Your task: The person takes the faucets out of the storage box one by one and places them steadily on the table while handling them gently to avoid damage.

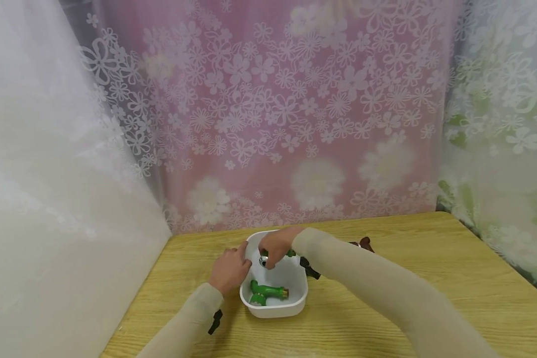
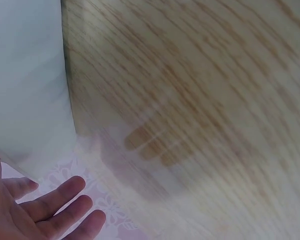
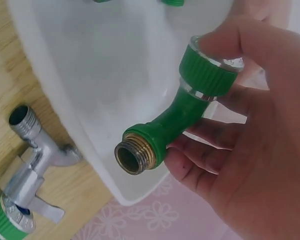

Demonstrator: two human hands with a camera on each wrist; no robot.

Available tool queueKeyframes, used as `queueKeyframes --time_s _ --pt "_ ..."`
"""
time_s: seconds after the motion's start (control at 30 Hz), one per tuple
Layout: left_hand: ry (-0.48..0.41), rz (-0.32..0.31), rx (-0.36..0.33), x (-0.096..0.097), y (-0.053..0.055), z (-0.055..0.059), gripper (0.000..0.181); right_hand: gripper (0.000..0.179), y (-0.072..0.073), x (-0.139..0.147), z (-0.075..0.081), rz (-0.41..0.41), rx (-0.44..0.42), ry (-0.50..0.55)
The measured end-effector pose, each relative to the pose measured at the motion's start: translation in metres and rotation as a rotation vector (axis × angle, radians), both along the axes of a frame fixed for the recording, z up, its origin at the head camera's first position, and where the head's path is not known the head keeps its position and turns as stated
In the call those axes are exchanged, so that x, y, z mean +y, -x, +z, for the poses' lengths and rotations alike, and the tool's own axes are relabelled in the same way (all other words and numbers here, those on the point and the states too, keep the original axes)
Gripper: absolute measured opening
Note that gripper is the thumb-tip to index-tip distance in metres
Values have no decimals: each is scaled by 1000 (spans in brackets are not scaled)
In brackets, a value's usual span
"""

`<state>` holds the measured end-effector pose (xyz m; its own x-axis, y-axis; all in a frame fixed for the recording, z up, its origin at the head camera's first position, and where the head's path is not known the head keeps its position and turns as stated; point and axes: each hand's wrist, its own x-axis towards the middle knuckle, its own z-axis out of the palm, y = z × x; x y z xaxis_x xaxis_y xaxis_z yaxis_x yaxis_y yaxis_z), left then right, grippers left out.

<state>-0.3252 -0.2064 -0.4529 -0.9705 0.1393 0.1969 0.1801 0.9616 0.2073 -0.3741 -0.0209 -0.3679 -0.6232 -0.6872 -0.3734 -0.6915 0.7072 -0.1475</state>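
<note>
A white plastic basin [image 1: 275,312] stands on the wooden table with a green tap [image 1: 268,291] lying in its near end. Over the basin's far part my right hand [image 1: 278,244] grips a green elbow-shaped pipe fitting [image 3: 190,107]. Its thumb lies on the ribbed, silver-edged collar, fingers underneath; the brass threaded end points away from the palm. At the basin's left side my left hand [image 1: 230,269] rests against the rim. In the left wrist view its fingers [image 2: 65,192] are extended and spread, holding nothing, beside the white wall.
A chrome tap [image 3: 37,165] with a green collar lies on the table beside the basin, in the right wrist view. Beyond my right forearm a reddish-brown piece [image 1: 366,243] shows partly. Flowered curtains [image 1: 291,124] hang behind the table [image 1: 385,318] and at both sides.
</note>
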Motion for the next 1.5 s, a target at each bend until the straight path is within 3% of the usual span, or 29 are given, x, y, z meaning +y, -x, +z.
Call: queueKeyframes --time_s 0.27,0.8,1.03,1.23,1.5 --pt "3 8 -5 1 -1 3 56 49 -4 20 9 -35 -29 53" --pt "6 32 -36 2 -7 0 57 41 -29 76 30 11 0 62" --pt "5 27 -28 2 -4 -2 57 43 -35 108 34 -6 -15 88" --pt "-1 11 -1 0 -3 -3 57 37 -36 130 37 -19 -50 161" --pt "-8 5 -7 2 -4 0 58 45 -35 155 34 -80 -36 162"
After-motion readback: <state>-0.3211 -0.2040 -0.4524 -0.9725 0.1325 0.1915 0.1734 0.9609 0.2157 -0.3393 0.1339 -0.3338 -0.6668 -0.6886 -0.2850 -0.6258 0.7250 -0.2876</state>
